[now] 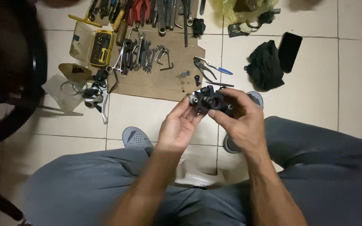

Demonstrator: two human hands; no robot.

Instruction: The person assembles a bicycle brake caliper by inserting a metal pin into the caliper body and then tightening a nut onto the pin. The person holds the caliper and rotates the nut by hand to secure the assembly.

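While both hands grip it at frame centre, left hand (pixel 177 125) and right hand (pixel 241 121) keep the black metal part (pixel 211 100) lying left-right.

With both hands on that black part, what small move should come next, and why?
Probably a slight turn of the black part with the right hand. The left hand's fingertips are at its silver bolt end, and both hands hold it up over the tiled floor, so a turn would bring that end into better view.
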